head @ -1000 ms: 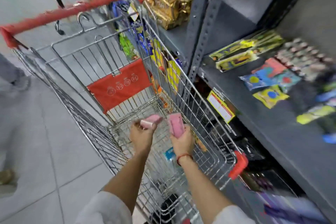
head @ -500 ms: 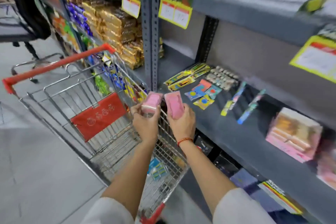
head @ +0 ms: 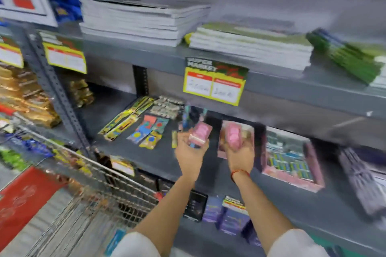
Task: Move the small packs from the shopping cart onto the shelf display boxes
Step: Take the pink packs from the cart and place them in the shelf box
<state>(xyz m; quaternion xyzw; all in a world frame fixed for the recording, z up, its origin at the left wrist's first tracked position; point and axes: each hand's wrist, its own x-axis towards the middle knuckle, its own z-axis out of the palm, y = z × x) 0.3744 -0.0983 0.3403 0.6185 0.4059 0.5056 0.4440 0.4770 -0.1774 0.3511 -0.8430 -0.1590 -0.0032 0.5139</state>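
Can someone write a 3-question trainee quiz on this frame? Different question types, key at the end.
1. True or false: each hand holds a pink pack.
2. Multiple choice: where are the hands? A) inside the shopping cart B) over the middle shelf C) at the top shelf with the stacked books
3. Fill in: the red thread band is on the ____ wrist.

Key:
1. True. The left hand has its grip on one pink pack; the right hand holds the other pink pack.
2. B, over the middle shelf, beyond the shopping cart.
3. Right, see the red thread band.
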